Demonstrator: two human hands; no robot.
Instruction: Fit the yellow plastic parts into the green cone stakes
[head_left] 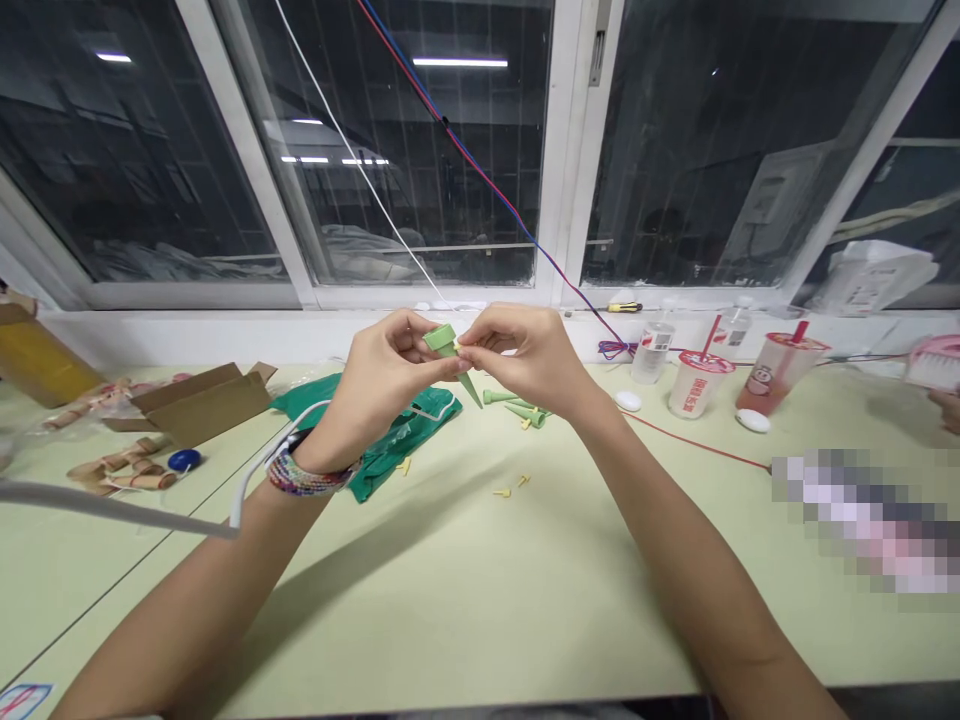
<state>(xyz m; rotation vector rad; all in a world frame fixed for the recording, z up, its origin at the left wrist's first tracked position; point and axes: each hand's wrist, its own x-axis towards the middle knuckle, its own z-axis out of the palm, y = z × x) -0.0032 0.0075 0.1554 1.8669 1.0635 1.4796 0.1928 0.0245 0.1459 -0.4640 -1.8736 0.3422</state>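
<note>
My left hand [390, 378] grips a green plastic cone-shaped spike [453, 352], its point tilted down to the right. My right hand [521, 350] pinches a small yellow plastic peg [456, 344] at the spike's wide end, and the fingertips of both hands nearly meet there. Below my right hand lie several loose green spikes [521, 407] on the pale green table [450, 600]. A few small yellow pegs [511, 488] lie nearer me. A beaded bracelet [307, 478] circles my left wrist, and a green cloth or bag [382, 435] lies beneath that hand.
To the left are an open cardboard box [199, 402], wooden rolls [127, 472] and a blue cap [184, 460]. To the right stand a plastic bottle [652, 352] and drink cups [701, 385]. A red wire [697, 440] crosses the table, and a co-worker's hand [948, 410] shows at the right edge.
</note>
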